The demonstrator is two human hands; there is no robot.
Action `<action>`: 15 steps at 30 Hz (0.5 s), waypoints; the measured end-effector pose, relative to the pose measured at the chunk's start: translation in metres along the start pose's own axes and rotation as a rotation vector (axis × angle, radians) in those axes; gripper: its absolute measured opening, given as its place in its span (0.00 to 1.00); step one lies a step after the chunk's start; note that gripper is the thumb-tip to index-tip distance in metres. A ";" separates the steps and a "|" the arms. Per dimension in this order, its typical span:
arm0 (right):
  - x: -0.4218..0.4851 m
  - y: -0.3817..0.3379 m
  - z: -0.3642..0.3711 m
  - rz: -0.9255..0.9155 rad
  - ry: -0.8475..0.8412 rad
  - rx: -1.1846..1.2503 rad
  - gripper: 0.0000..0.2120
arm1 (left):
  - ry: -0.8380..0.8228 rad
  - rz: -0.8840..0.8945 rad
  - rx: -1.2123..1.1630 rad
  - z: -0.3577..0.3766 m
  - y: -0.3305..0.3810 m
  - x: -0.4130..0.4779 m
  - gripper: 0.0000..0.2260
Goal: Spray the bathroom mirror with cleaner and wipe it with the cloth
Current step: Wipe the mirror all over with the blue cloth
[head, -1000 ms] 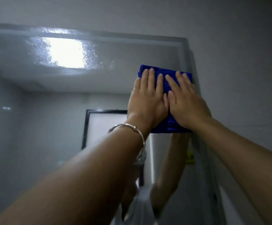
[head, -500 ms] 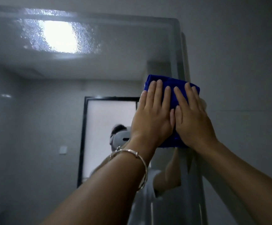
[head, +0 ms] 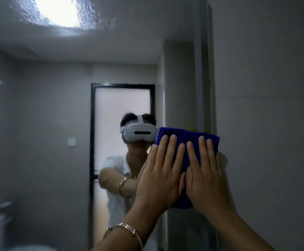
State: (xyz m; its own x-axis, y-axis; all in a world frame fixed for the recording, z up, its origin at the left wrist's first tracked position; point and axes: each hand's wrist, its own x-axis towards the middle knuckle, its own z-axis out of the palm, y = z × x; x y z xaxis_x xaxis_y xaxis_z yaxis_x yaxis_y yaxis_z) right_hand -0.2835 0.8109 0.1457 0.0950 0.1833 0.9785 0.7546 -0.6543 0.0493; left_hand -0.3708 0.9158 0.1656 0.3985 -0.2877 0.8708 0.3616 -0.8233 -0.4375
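A folded blue cloth lies flat against the bathroom mirror, close to the mirror's right edge. My left hand and my right hand press side by side on the cloth, palms flat and fingers pointing up. The hands cover most of the cloth; only its top strip and a bit of its lower edge show. Spray droplets speckle the glass near the top, over the reflected ceiling light. No spray bottle is in view.
The mirror's right frame edge runs vertically just above the cloth, with grey wall tiles to its right. The mirror reflects a person wearing a white headset, a frosted door with a black frame, and a toilet at lower left.
Both hands have slid the cloth downward along the mirror's right edge, from near the top corner to about mid-height. My view has tilted down with them.
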 end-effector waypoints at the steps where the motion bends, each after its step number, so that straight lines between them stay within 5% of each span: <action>1: -0.003 -0.004 0.002 0.018 -0.012 0.007 0.24 | -0.021 0.014 0.000 -0.002 -0.003 -0.004 0.24; 7: 0.008 -0.011 -0.004 0.024 -0.072 0.051 0.27 | -0.107 0.154 0.087 -0.018 -0.032 0.004 0.26; 15: 0.120 -0.051 -0.025 -0.050 -0.130 0.100 0.27 | -0.096 0.003 0.284 -0.056 -0.110 0.065 0.28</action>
State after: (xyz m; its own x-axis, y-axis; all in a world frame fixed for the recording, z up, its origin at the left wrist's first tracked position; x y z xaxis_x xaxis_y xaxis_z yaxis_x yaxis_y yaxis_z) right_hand -0.3266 0.8483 0.2658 0.1342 0.3113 0.9408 0.8207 -0.5670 0.0706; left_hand -0.4314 0.9602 0.2827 0.4726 -0.2312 0.8504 0.5766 -0.6487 -0.4968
